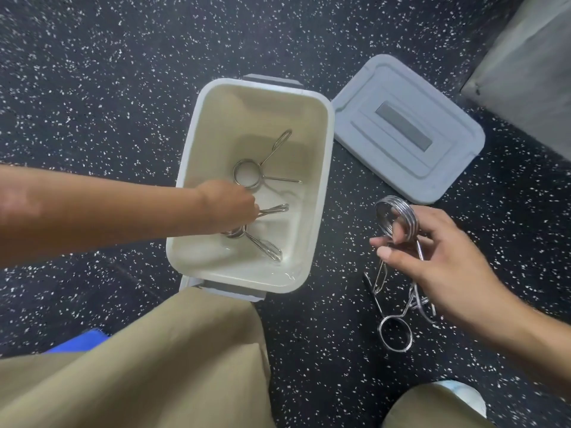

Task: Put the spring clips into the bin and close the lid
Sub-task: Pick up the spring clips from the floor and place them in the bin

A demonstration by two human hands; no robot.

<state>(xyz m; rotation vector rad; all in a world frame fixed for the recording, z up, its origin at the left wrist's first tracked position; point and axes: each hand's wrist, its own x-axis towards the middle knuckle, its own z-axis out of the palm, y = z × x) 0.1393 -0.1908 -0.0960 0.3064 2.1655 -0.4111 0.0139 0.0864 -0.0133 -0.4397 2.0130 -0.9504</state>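
Observation:
An open cream bin (324, 168) stands on the speckled floor. One metal spring clip (247, 173) lies loose in it. My left hand (228, 208) reaches inside the bin, fingers closed on a second spring clip (265, 245) near the bottom. To the right of the bin, my right hand (432, 257) holds a third spring clip (398, 217) by its coil, above the floor. Another spring clip (395, 333) lies on the floor under that hand. The grey lid (411, 128) rests flat on the floor beside the bin's far right corner.
My khaki-trousered knees (173, 366) fill the near edge, touching the bin's near end. A grey block (531, 66) sits at the far right. A blue object (83, 338) shows at the lower left. Black speckled floor (92, 88) surrounds everything.

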